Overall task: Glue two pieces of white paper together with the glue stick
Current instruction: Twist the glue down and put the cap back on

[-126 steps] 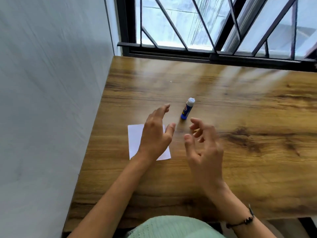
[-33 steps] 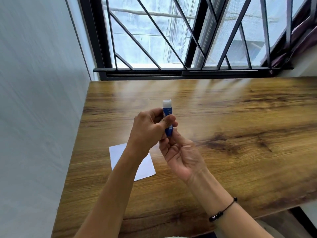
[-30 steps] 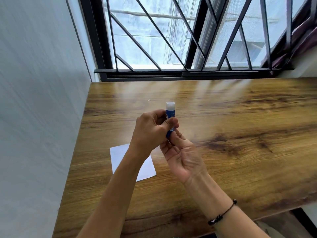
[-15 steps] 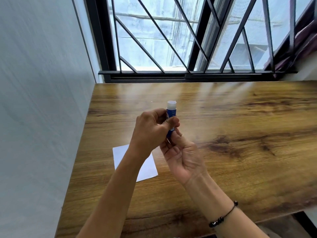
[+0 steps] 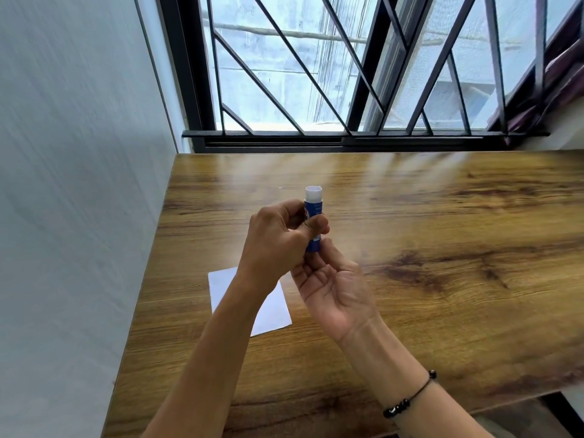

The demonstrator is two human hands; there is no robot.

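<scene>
Glue stick (image 5: 313, 213) upright above wooden table (image 5: 442, 248), white end up. Left hand (image 5: 278, 241) curls round its blue barrel; right hand (image 5: 331, 286), palm up, pinches its base. White paper (image 5: 271, 308) flat on table below, partly hidden by left forearm. Barred window (image 5: 316, 74) behind.

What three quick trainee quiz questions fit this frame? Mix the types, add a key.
1. True or false: the glue stick stands on the table.
2. Which hand grips the stick's body? A) left hand B) right hand
3. Fill in: the white paper lies flat beneath the ____ forearm.

Key: 1 false, it is held up above the table; 2 A, while the right hand's fingers pinch its lower end; 3 left.
</scene>
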